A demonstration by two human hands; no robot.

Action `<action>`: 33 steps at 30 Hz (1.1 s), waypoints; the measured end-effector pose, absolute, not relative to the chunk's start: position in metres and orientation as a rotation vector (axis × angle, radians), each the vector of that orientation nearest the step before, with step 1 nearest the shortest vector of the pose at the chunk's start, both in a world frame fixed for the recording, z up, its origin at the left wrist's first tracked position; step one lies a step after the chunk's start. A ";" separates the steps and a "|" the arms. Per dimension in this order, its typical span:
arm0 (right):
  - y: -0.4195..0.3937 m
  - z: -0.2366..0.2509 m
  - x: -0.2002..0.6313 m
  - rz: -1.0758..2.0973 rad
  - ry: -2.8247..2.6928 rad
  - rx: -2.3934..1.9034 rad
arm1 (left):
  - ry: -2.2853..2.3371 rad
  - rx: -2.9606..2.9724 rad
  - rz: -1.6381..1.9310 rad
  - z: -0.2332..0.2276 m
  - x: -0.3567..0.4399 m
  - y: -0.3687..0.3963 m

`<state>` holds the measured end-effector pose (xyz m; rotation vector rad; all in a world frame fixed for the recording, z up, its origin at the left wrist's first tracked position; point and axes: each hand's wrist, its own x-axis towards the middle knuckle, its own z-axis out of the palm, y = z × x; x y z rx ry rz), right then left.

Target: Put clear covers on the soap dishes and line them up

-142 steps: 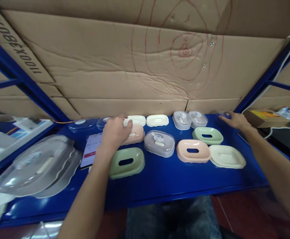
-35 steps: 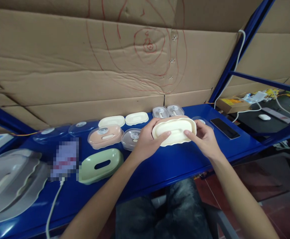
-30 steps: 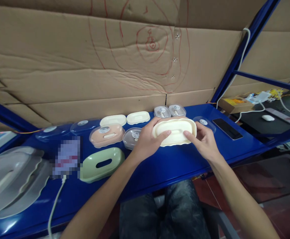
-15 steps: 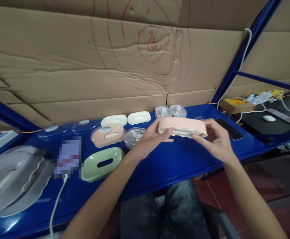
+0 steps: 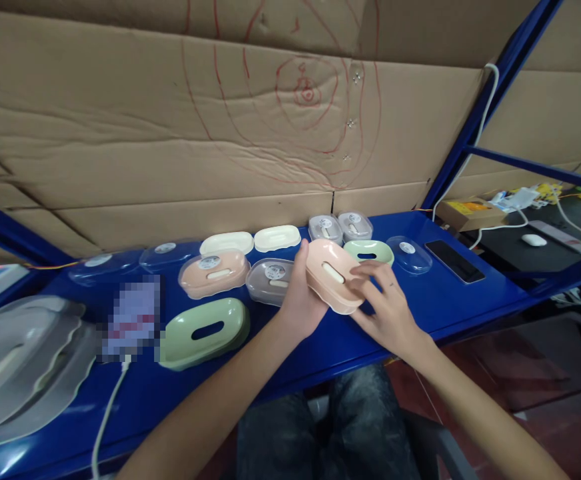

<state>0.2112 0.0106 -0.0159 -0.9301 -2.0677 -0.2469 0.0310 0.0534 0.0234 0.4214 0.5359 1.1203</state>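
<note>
Half a second ago the pink soap dish [image 5: 331, 276] was held level with its side to the camera; now it is tipped up, showing the slot in its base, and a green dish [image 5: 369, 251] has come into view behind it. The left hand [image 5: 301, 298] cups the pink dish's left end, thumb up along its edge, fingers hidden beneath. The right hand [image 5: 386, 309] is at the dish's right end, fingers [image 5: 370, 268] curled against its rim. The dish sits above the blue bench [image 5: 450, 300], in front of the green dish.

Count on the bench, left of the pink dish: one large green dish [image 5: 204, 332], one lidded pink dish [image 5: 213, 273], one lidded grey dish [image 5: 269, 281], two cream trays [image 5: 252, 241]. Behind it: two small grey lidded dishes [image 5: 340, 226]. Right of it: one clear lid [image 5: 409, 254] and one phone [image 5: 454, 261].
</note>
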 end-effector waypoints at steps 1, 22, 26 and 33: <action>0.009 -0.013 0.211 -0.182 -2.129 -0.926 | 0.572 0.408 1.143 0.024 0.031 0.054; 0.056 -0.059 0.369 -0.424 -1.977 -1.780 | 0.361 0.507 1.043 0.027 0.010 0.066; 0.036 -0.039 0.349 -0.437 -1.634 -1.631 | 0.357 0.518 1.004 0.024 0.013 0.064; -0.008 0.004 0.209 -0.276 -1.783 -1.055 | 0.465 0.450 1.117 0.023 0.018 0.061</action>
